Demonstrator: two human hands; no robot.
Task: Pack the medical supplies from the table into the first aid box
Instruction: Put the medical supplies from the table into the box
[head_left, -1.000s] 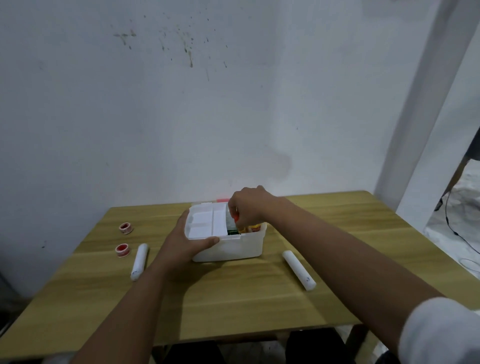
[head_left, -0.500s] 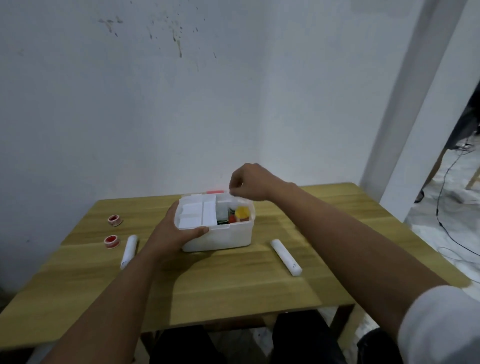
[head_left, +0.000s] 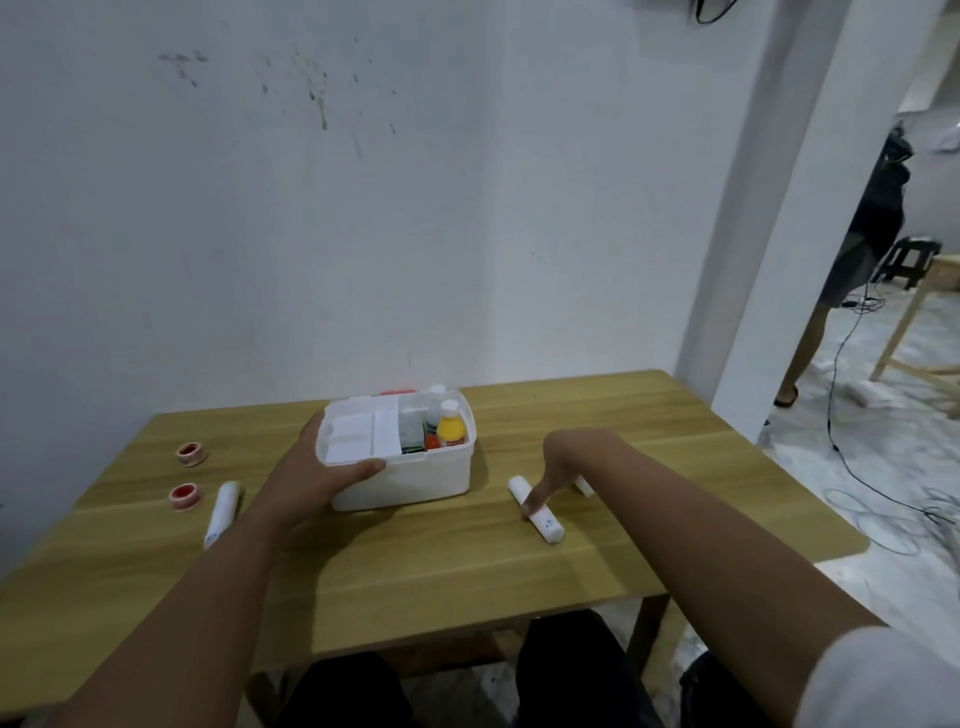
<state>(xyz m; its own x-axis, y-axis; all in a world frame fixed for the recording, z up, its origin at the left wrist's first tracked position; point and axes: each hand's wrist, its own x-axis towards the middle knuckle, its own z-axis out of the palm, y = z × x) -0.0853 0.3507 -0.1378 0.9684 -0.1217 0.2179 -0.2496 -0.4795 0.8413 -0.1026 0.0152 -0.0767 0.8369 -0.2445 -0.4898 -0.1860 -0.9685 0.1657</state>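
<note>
A white first aid box (head_left: 415, 478) stands open on the wooden table (head_left: 467, 571). It holds a yellow bottle (head_left: 451, 428), a white-capped bottle and white packets. My left hand (head_left: 317, 467) grips the box's front left rim. To the right of the box, my right hand (head_left: 561, 462) points down with its fingers spread. One fingertip touches a white bandage roll (head_left: 545, 525) that lies on the table. A small white bit shows behind that hand. Left of the box lie another white roll (head_left: 222, 512) and two red-centred tape rolls (head_left: 191, 453) (head_left: 184, 496).
A white wall runs along the table's far edge. A white pillar stands at the right. Beyond it a person's leg (head_left: 805, 353), cables on the floor, a black stool and a wooden frame are in view.
My right hand left the top of the box, moved right and down, and now touches the bandage roll. The left hand stays on the box. The camera view has shifted.
</note>
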